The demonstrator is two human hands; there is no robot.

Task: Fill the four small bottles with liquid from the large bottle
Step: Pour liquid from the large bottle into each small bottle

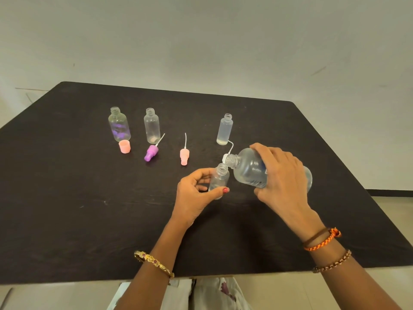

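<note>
Two hands are working at frame centre — the left hand is pinching a small bottle, the right hand is gripping the large bottle, tilted, its mouth just above the small one.

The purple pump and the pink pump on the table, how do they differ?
The purple pump lies tilted, its tube pointing up-right toward a bottle; the pink pump lies nearly straight, tube pointing away from the person. The purple pump lies close to that bottle; the pink pump lies apart from any bottle. Both lie on the table, off their bottles.
</note>
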